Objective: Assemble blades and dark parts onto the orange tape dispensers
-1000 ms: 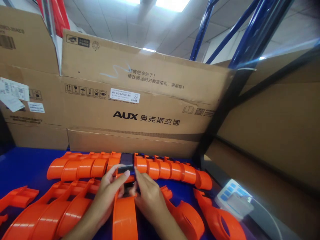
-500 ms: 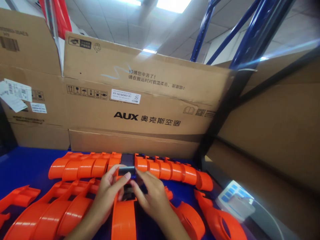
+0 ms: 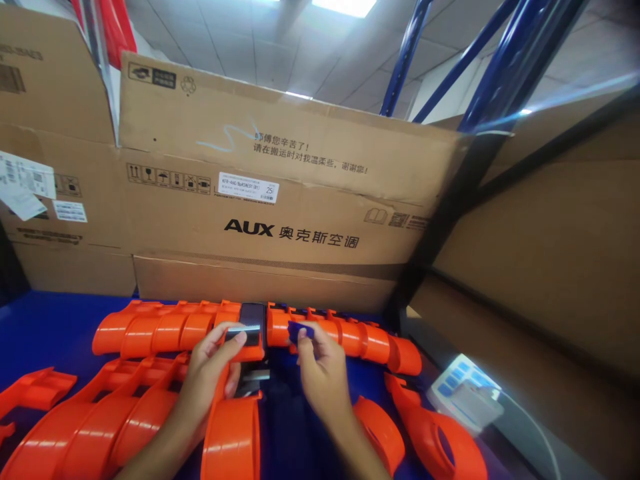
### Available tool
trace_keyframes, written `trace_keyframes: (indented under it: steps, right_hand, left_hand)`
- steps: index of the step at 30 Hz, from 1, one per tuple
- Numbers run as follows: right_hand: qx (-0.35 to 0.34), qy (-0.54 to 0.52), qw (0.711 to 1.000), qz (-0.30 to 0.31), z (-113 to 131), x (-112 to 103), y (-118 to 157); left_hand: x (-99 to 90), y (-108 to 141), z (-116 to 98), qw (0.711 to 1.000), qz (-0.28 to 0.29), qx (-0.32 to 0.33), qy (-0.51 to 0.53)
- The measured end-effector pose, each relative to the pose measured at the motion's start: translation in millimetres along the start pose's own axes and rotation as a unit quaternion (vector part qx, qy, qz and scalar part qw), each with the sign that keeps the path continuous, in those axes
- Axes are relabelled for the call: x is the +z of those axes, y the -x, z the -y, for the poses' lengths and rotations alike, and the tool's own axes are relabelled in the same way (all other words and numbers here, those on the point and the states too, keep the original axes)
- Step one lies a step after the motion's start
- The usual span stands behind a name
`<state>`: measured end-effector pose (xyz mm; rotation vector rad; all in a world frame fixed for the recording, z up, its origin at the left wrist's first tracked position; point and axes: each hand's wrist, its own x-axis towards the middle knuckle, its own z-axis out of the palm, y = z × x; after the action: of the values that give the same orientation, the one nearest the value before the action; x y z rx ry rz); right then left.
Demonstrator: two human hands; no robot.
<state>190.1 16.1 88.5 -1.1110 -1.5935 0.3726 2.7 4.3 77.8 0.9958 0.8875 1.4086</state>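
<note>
My left hand point(image 3: 203, 367) is closed around an orange tape dispenser point(image 3: 233, 427), its curved body hanging below the fingers. A dark piece with a pale toothed edge point(image 3: 244, 332) sits at the dispenser's upper end, under my left thumb. To the right, apart from the dispenser, my right hand point(image 3: 325, 370) pinches a small dark blue plastic piece point(image 3: 301, 331) between thumb and fingers. Behind both hands runs a row of similar orange dispensers point(image 3: 170, 333). The palm side of each hand is partly hidden.
More orange dispensers point(image 3: 85, 427) lie at left front, others point(image 3: 440, 427) at right front on the blue tabletop point(image 3: 40, 320). A dark rectangular object point(image 3: 253, 312) stands in the back row. Cardboard point(image 3: 300, 280) walls the rear; a white power strip point(image 3: 465, 390) with a cable is at right.
My right hand has moved away to the right from the dispenser, and the blue piece now shows in its fingers. My left hand and the dispenser have shifted slightly left.
</note>
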Motion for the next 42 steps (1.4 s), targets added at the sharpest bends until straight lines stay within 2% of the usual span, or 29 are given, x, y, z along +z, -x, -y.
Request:
trace_keyframes:
  steps: [3, 7, 12, 15, 18, 25, 29, 31, 35, 38, 42]
  right_hand:
    - [-0.01, 0.118, 0.99, 0.08, -4.8, 1.5, -2.8]
    - [0.013, 0.248, 0.954, 0.17, -6.1, 2.8, -0.3]
    - [0.053, 0.332, 0.916, 0.219, -1.7, -1.2, 2.3]
    - [0.068, 0.349, 0.904, 0.237, 0.2, -3.5, 2.3]
    - [0.064, 0.34, 0.909, 0.233, -0.6, -5.0, 2.9]
    - [0.005, 0.325, 0.928, 0.183, -8.0, -5.7, 5.6]
    - [0.001, 0.317, 0.935, 0.158, -6.2, -5.6, 2.4]
    - [-0.008, 0.271, 0.954, 0.127, -2.9, -5.3, 0.2]
    - [-0.06, 0.097, 0.991, 0.075, 6.6, -5.3, -0.4]
    - [-0.1, 0.014, 0.99, 0.096, 13.9, -5.4, 2.6]
    - [-0.138, -0.01, 0.981, 0.133, 18.1, -3.2, 5.1]
  left_hand:
    - [3.1, 1.0, -0.9, 1.0, -0.017, 0.007, -0.01]
    - [1.4, 0.4, 3.0, 1.0, -0.012, 0.006, -0.023]
    - [-1.4, -0.1, 7.3, 1.0, 0.004, -0.006, -0.027]
    - [-1.1, 0.3, 7.7, 0.999, 0.011, -0.009, -0.035]
    - [0.3, 1.5, 6.6, 0.999, 0.013, -0.015, -0.035]
    - [2.1, 1.6, 4.1, 0.999, 0.017, -0.018, -0.035]
    - [0.1, -1.3, 6.3, 0.999, 0.014, -0.016, -0.048]
    - [-1.0, -2.1, 7.9, 0.998, 0.02, -0.011, -0.058]
    - [-1.3, -2.6, 10.8, 0.997, 0.032, -0.004, -0.074]
    - [-0.2, -3.1, 12.5, 0.997, 0.037, 0.003, -0.072]
    - [0.3, -4.4, 14.9, 0.997, 0.023, 0.008, -0.07]
